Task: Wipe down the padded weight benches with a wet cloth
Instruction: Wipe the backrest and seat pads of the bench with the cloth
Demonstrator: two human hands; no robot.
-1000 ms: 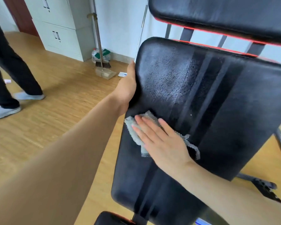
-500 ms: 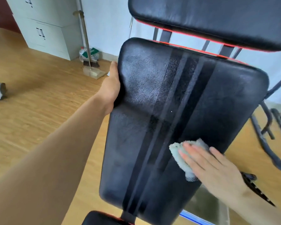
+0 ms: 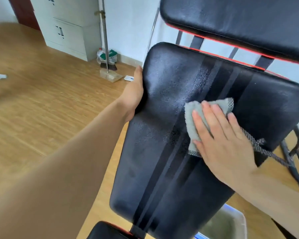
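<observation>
Grey and fluffy, the folded cloth (image 3: 191, 121) lies flat under the right hand (image 3: 221, 137), whose fingers are straight and slightly spread, pressing it onto the black vinyl bench pad (image 3: 162, 152). The cloth sits on the upper half of the pad, across its dark centre stripes. A netted, darker edge of the cloth trails out past the heel of this hand towards the pad's right side.

Across the pad from the right hand, the left hand (image 3: 134, 94) grips the pad's left edge. Its thumb lies along the rim, and its fingers wrap behind the padding, out of sight. The surface between the two hands looks streaked and glossy.

Above both hands hangs a second black padded cushion with red piping (image 3: 240, 23), joined by dark metal struts. Below the hands, the corner of another black cushion (image 3: 107, 230) shows at the bottom edge. Under the right forearm stands a grey bin with a blue rim (image 3: 231, 223), and beyond the right wrist are black metal frame legs (image 3: 293, 161).

Past the left hand, a light wooden floor (image 3: 41, 109) runs to a white wall, where a broom with a dustpan (image 3: 109, 68) and a pale grey cabinet (image 3: 69, 31) stand.
</observation>
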